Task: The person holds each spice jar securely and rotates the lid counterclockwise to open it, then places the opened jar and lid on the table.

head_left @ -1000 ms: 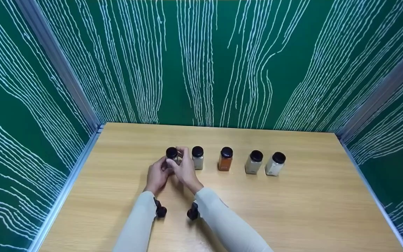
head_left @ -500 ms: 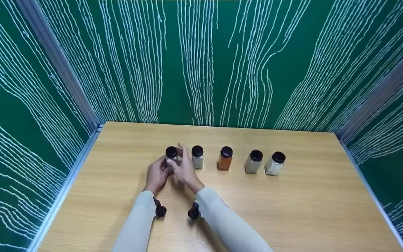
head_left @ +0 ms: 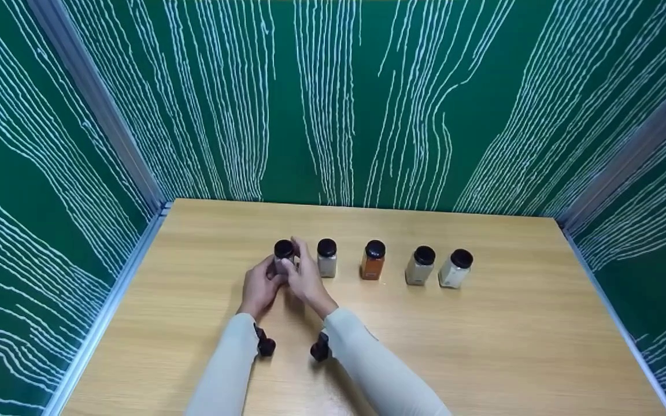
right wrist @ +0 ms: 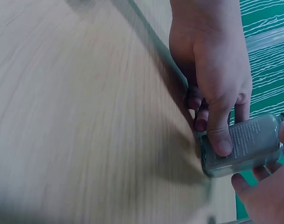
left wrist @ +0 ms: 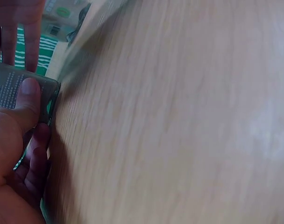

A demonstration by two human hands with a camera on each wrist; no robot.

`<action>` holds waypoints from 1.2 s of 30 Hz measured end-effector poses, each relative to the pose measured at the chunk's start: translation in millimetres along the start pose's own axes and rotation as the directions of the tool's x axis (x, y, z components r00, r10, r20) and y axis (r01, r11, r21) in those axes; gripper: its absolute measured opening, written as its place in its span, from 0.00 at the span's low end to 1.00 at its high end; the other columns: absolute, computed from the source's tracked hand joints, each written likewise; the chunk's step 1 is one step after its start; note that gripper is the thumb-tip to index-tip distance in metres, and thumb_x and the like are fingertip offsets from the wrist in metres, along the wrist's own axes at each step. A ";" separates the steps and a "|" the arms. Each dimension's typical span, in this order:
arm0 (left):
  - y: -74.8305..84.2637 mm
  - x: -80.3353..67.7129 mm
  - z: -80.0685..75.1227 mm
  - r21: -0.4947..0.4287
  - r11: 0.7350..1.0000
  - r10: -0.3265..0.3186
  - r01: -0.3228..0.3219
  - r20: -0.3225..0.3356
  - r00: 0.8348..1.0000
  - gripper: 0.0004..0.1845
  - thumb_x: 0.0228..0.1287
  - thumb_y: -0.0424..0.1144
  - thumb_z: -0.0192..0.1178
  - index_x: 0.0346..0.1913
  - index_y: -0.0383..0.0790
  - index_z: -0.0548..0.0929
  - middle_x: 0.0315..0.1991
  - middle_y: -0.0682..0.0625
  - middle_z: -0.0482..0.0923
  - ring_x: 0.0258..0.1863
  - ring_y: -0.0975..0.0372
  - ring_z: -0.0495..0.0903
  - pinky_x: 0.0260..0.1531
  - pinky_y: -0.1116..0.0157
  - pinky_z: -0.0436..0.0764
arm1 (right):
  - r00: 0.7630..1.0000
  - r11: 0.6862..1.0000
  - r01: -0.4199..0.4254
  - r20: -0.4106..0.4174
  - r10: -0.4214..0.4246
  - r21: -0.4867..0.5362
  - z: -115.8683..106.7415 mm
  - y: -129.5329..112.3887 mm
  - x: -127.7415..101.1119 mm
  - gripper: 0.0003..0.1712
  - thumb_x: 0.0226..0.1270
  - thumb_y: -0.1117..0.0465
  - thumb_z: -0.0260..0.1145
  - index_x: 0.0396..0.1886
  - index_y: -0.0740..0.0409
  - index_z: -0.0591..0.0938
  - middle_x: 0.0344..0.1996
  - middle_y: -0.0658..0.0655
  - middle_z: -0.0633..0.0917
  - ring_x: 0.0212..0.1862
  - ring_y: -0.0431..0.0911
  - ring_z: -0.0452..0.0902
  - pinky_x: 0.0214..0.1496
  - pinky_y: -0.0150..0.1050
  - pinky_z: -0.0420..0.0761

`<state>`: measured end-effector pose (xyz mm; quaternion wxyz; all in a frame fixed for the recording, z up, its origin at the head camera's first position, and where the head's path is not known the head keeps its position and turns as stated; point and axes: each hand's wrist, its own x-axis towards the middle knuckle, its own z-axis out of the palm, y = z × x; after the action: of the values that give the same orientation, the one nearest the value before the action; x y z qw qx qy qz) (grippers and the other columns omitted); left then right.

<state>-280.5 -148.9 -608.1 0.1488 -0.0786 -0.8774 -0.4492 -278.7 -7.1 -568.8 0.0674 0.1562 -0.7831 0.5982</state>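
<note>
Leftmost jar [head_left: 284, 258] stands gripped between left hand [head_left: 259, 287] and right hand [head_left: 306, 279].

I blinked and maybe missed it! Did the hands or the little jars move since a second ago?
Hardly. The right hand loosened a little: its fingers lifted off the leftmost jar's black lid. The left hand still holds that leftmost jar, thumb on its label. The four other jars stayed in their row on the wooden table.

Both hands [head_left: 284, 283] forward, close together, fingers curled, thumbs pressing.
</note>
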 end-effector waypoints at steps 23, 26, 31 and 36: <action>-1.2 -0.3 1.3 -0.006 1.000 0.013 -0.013 -0.015 1.000 0.21 0.55 0.37 0.74 0.53 0.41 0.86 0.24 0.51 0.73 0.30 0.55 0.74 0.37 0.53 0.75 | 0.997 0.997 -0.066 0.026 0.067 -0.047 -0.4 -2.0 4.1 0.40 0.71 0.60 0.69 0.76 0.61 0.61 0.69 0.63 0.75 0.70 0.53 0.70 0.72 0.49 0.68; -1.0 -1.1 2.9 -0.013 1.000 -0.002 0.001 -0.007 1.000 0.21 0.57 0.37 0.74 0.55 0.42 0.86 0.31 0.48 0.83 0.35 0.53 0.80 0.43 0.51 0.79 | 0.998 0.998 -0.067 -0.015 0.067 -0.015 0.8 -1.3 3.7 0.36 0.68 0.61 0.71 0.70 0.62 0.63 0.64 0.62 0.78 0.69 0.54 0.72 0.70 0.50 0.71; -2.1 -2.0 4.6 0.001 1.000 -0.004 0.004 0.002 1.000 0.22 0.58 0.33 0.72 0.58 0.40 0.86 0.45 0.42 0.88 0.44 0.48 0.85 0.50 0.46 0.80 | 0.999 0.999 -0.034 -0.034 0.034 0.002 1.0 -0.1 1.5 0.25 0.71 0.68 0.66 0.62 0.62 0.67 0.59 0.63 0.81 0.65 0.56 0.76 0.65 0.49 0.76; -3.0 1.3 3.0 -0.018 1.000 -0.005 0.005 -0.006 1.000 0.24 0.56 0.31 0.71 0.59 0.40 0.85 0.47 0.43 0.88 0.47 0.49 0.85 0.51 0.48 0.80 | 0.999 1.000 -0.026 0.028 0.027 -0.013 -1.6 -3.1 3.1 0.29 0.74 0.70 0.61 0.72 0.63 0.65 0.65 0.65 0.77 0.68 0.57 0.73 0.69 0.51 0.72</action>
<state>-283.1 -148.3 -611.6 0.1496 -0.0764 -0.8731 -0.4577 -280.7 -6.8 -564.7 0.0495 0.1537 -0.7897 0.5919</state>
